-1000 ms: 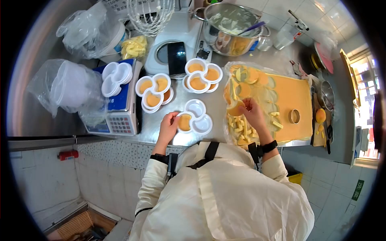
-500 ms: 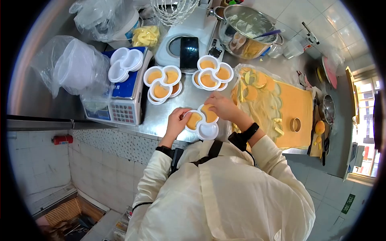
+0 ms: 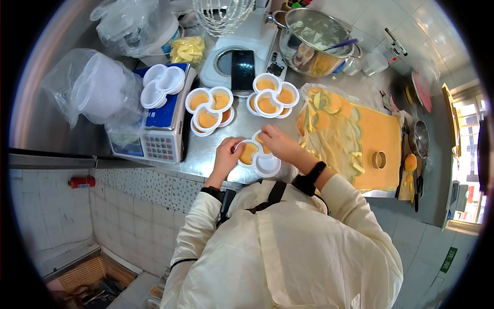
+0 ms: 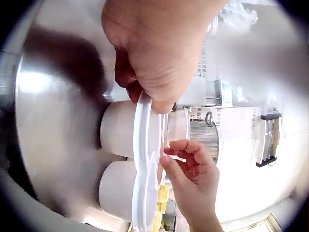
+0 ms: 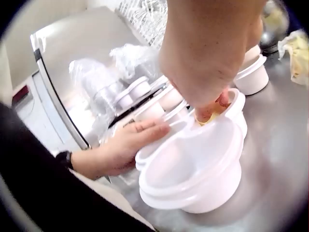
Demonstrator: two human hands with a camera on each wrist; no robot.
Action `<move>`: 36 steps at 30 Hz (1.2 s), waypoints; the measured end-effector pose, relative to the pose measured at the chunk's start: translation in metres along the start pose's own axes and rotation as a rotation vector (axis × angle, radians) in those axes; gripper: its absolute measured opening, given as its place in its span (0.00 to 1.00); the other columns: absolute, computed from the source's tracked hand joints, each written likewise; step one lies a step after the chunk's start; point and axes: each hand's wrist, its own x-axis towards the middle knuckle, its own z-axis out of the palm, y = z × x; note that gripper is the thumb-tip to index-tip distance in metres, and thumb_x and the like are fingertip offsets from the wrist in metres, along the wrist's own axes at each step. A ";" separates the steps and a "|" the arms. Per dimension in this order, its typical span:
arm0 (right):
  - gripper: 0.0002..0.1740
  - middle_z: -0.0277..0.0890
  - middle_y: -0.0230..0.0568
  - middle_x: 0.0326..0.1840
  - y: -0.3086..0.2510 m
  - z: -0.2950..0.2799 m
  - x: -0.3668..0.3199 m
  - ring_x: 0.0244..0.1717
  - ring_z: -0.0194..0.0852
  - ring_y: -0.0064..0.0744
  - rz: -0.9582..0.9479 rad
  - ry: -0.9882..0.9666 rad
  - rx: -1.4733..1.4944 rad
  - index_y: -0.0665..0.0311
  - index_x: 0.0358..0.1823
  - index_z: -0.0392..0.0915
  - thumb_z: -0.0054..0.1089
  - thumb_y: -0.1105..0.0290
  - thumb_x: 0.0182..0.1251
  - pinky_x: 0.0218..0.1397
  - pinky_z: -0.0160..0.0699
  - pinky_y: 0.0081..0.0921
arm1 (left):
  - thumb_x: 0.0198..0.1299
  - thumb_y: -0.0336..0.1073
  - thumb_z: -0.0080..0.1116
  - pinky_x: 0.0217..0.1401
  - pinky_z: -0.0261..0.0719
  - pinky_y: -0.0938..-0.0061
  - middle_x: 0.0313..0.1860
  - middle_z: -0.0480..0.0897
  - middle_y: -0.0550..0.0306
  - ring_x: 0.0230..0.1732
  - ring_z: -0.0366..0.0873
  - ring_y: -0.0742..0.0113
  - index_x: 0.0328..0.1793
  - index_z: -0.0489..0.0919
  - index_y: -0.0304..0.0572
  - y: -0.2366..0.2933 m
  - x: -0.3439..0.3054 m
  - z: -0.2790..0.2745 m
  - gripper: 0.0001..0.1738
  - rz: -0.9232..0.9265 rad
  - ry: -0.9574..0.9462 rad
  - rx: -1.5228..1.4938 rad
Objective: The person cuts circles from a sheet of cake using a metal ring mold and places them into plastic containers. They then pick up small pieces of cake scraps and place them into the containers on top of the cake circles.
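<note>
A white three-cup plastic container [image 3: 267,165] stands near the counter's front edge. My left hand [image 3: 226,155] pinches its rim between thumb and fingers, as the left wrist view also shows. One cup holds a round of yellow sponge cake [image 3: 247,153]. My right hand [image 3: 280,143] reaches into the far cup, its fingertips touching another cake round [image 5: 206,119] there; the hand covers most of that round. The near right cup is bare inside. To the right lies a cake sheet [image 3: 378,134] with rounds cut out of its left side and a metal ring cutter [image 3: 379,159] on it.
Two stacks of filled containers [image 3: 208,110] [image 3: 267,98] stand behind the hands. At left are a scale [image 3: 159,147] bearing white containers [image 3: 162,85] and a bagged stack [image 3: 100,85]. A phone [image 3: 243,69], mixer and large pot [image 3: 316,44] stand behind.
My right hand has carried a cake round from the sheet leftward into the container's far cup, and its fingers have moved lower in it. The container has turned; my left hand stays on its rim.
</note>
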 end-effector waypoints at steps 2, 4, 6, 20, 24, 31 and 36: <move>0.14 0.69 0.40 0.40 0.005 -0.017 -0.010 0.41 0.72 0.42 -0.088 0.035 0.083 0.62 0.41 0.72 0.58 0.69 0.53 0.54 0.72 0.33 | 0.55 0.31 0.60 0.29 0.68 0.77 0.27 0.75 0.58 0.25 0.70 0.71 0.44 0.83 0.41 0.000 -0.003 -0.003 0.10 -0.003 -0.028 0.006; 0.13 0.74 0.39 0.36 0.000 -0.040 -0.020 0.41 0.72 0.41 -0.181 -0.156 0.081 0.62 0.38 0.76 0.61 0.65 0.52 0.63 0.63 0.39 | 0.55 0.32 0.60 0.29 0.68 0.77 0.26 0.75 0.58 0.25 0.70 0.70 0.43 0.83 0.40 0.001 -0.003 -0.006 0.10 0.008 -0.009 0.028; 0.13 0.75 0.38 0.34 -0.003 -0.032 -0.027 0.40 0.72 0.41 -0.194 -0.082 0.140 0.61 0.37 0.77 0.61 0.63 0.53 0.65 0.61 0.41 | 0.55 0.32 0.61 0.28 0.68 0.76 0.25 0.75 0.58 0.25 0.70 0.69 0.43 0.83 0.40 0.000 -0.004 -0.006 0.10 0.032 -0.012 0.052; 0.16 0.70 0.43 0.47 -0.002 -0.018 -0.014 0.54 0.67 0.42 -0.211 -0.198 0.092 0.62 0.41 0.78 0.60 0.60 0.54 0.71 0.51 0.42 | 0.56 0.34 0.60 0.28 0.70 0.71 0.25 0.74 0.53 0.23 0.72 0.62 0.44 0.83 0.41 0.000 -0.004 -0.006 0.10 0.043 -0.028 0.115; 0.26 0.68 0.47 0.57 -0.007 -0.008 -0.019 0.63 0.62 0.44 -0.111 -0.052 0.083 0.68 0.53 0.70 0.58 0.59 0.56 0.72 0.49 0.41 | 0.56 0.33 0.60 0.28 0.70 0.71 0.25 0.73 0.52 0.23 0.71 0.61 0.45 0.83 0.40 0.002 -0.004 -0.005 0.11 0.056 -0.042 0.121; 0.24 0.67 0.47 0.60 -0.002 0.007 -0.014 0.64 0.61 0.40 -0.107 -0.096 -0.021 0.72 0.52 0.69 0.54 0.67 0.54 0.73 0.47 0.41 | 0.56 0.32 0.59 0.26 0.68 0.73 0.23 0.72 0.54 0.22 0.70 0.64 0.46 0.82 0.40 -0.002 0.002 -0.006 0.11 0.097 -0.035 0.132; 0.24 0.68 0.49 0.59 0.000 -0.001 -0.005 0.67 0.59 0.40 -0.055 -0.239 0.097 0.70 0.51 0.70 0.52 0.75 0.48 0.74 0.44 0.44 | 0.56 0.31 0.59 0.27 0.69 0.73 0.23 0.72 0.54 0.23 0.70 0.64 0.46 0.82 0.39 -0.005 0.001 -0.008 0.11 0.117 -0.010 0.156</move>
